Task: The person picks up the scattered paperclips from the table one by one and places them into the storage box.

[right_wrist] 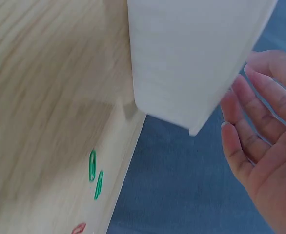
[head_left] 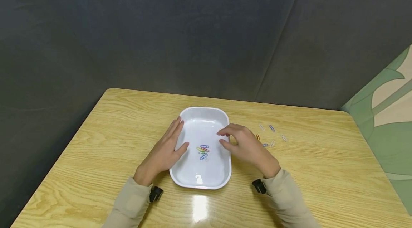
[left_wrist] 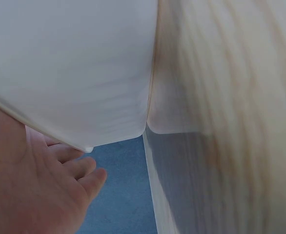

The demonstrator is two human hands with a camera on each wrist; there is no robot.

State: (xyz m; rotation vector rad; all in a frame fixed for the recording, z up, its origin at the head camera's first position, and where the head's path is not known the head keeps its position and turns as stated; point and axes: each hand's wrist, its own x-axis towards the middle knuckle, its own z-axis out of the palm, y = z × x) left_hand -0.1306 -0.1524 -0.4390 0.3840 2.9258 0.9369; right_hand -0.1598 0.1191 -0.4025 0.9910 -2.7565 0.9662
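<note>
A white rectangular tray [head_left: 200, 175] stands on the wooden table, with a small cluster of coloured paper clips [head_left: 204, 149] on its floor. My left hand [head_left: 164, 151] lies along the tray's left rim, fingers extended and thumb reaching over the inside. Over the right rim is my right hand [head_left: 246, 145], its fingers bent loosely and thumb apart from them. No object shows between those fingers in the right wrist view, where the hand [right_wrist: 272, 131] is beside the tray's outer wall [right_wrist: 187, 58]. Whether either hand touches the rim is hard to tell.
Several loose paper clips lie right of the tray, among them a blue one [head_left: 271, 128], an orange one [head_left: 258, 137] and a white one [head_left: 283, 137]. Green clips [right_wrist: 92, 165] show in the right wrist view. Behind the table [head_left: 128, 124] hangs a dark curtain [head_left: 180, 42].
</note>
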